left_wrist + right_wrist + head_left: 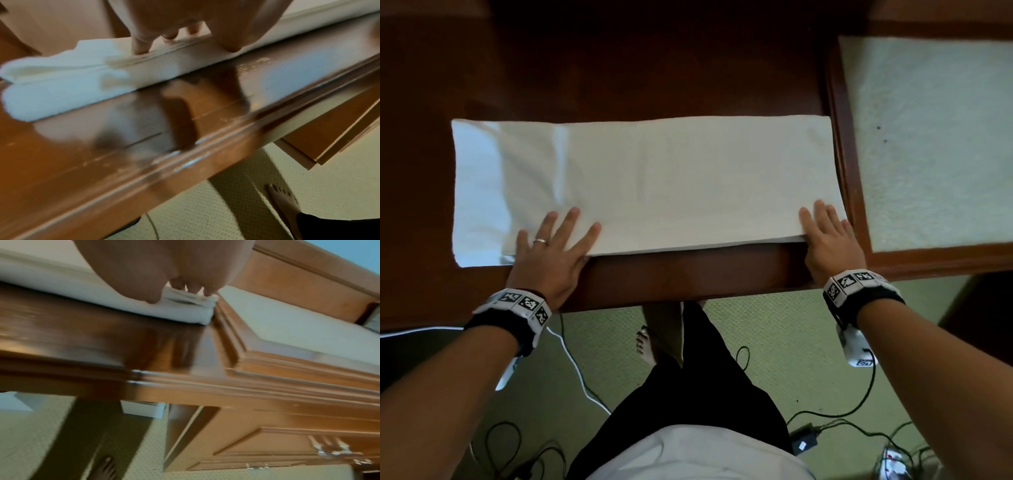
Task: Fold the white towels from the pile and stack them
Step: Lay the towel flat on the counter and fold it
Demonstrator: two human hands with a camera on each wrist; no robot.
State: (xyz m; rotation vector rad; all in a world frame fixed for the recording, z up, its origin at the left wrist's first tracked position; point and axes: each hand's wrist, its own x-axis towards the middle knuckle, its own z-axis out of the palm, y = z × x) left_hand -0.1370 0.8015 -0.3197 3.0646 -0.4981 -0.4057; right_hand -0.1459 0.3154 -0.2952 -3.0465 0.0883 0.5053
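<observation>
Lying across the middle of the head view, a folded white towel (pixel 647 181) is spread lengthwise on the dark wooden counter (pixel 688 277), its near edge set back from the counter's front lip. The left hand (pixel 551 250) is laid flat with fingers splayed on the near edge, lower left of centre; the right hand (pixel 828 240) is pressed flat, fingers together, on the near right corner. That corner is seen touching the raised wooden frame (pixel 849 192) of a pale inset panel (pixel 935 144) at the right. Bare counter is left beyond the towel, toward the top of the frame.
</observation>
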